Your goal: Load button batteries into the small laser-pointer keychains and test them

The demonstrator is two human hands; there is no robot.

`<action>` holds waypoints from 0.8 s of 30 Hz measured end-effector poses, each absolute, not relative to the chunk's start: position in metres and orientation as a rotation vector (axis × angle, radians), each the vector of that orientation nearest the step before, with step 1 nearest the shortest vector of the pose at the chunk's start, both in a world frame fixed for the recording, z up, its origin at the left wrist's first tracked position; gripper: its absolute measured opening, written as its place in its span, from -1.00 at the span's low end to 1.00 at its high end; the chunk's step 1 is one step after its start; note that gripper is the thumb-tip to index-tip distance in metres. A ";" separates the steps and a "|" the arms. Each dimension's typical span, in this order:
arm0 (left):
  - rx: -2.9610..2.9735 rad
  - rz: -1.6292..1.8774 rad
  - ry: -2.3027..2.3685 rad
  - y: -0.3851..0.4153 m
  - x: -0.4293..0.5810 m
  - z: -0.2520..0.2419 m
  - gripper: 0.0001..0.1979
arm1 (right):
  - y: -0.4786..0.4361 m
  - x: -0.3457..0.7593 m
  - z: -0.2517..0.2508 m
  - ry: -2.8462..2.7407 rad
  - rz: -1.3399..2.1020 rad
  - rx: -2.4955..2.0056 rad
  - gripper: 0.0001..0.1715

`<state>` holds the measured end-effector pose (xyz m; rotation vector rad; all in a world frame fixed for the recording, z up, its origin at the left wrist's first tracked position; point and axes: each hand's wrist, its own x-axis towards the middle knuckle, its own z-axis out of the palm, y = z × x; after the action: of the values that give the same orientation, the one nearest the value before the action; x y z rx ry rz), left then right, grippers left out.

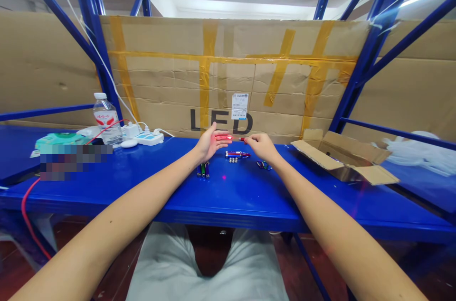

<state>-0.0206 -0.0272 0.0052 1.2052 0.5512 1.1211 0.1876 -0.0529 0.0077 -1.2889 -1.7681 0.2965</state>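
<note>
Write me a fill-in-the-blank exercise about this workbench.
Light coloured ____ falls on the left hand, opposite the small device in the right hand.
The tabletop is coloured ____.
As pictured, the plastic bottle stands to the ____ of both hands.
Large black letters on the cardboard spell ____.

Missing words: red; blue; left; LED.

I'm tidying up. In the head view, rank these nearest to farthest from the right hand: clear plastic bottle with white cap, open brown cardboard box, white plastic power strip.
From the right hand:
1. Open brown cardboard box, to its right.
2. White plastic power strip, left.
3. Clear plastic bottle with white cap, farther left.
</note>
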 end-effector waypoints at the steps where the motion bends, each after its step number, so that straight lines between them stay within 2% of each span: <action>1: 1.209 1.121 0.551 -0.027 -0.021 0.005 -0.34 | -0.053 0.187 0.007 -1.774 0.298 -1.289 -0.61; 15: 1.183 1.121 0.544 -0.027 -0.020 0.006 -0.35 | -0.056 0.186 0.009 -1.796 0.231 -1.248 -0.59; 24: 1.165 1.133 0.569 -0.030 -0.020 0.007 -0.34 | -0.068 0.178 0.009 -2.008 0.427 -1.166 -0.59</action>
<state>-0.0201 -0.0295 0.0072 1.1647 0.5686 1.1333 0.1784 -0.0676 0.0092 -1.1662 -2.0078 0.4266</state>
